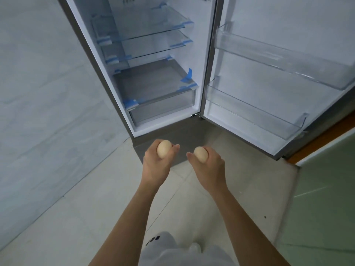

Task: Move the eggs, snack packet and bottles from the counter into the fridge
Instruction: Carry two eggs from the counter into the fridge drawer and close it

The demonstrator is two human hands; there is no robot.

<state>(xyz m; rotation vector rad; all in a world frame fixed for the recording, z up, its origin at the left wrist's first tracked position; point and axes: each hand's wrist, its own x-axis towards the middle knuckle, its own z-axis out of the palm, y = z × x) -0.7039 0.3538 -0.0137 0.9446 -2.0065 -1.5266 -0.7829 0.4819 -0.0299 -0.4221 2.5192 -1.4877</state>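
Head view, looking down. The left grip [156, 164] is grasping the left egg [163, 148]: fingers and thumb curl round it, and its pale upper end shows above the hand. The right grip [208, 166] grasps the right egg [201, 154] in the same manner. The two grips are level with each other, near but not touching, thumbs turned inward. Both forearms reach forward over the floor [86, 208] of pale tiles.

Ahead of both grips stands the fridge [199, 45]. Both eggs are outside it, held in the air just before its grey lower front.

Beyond the left grip, inside the cabinet, two glass shelves [146, 29] lie one above the other. Below them, nearest the grips, is a clear drawer [161, 110] under a flat cover. Strips of blue tape [189, 73] sit on the shelf edges and on the drawer cover.

Beyond and to the right of the right grip, the door [269, 25] stands swung open, its inner face toward the camera. It carries an upper door bin [278, 60] and a lower door bin [255, 112], both of clear plastic.

Far to the left of the left grip rises a pale tiled wall [38, 73]. Far to the right of the right grip is a green panel [326, 179]. Between the forearms, behind the grips, a grey garment [172, 250] shows.
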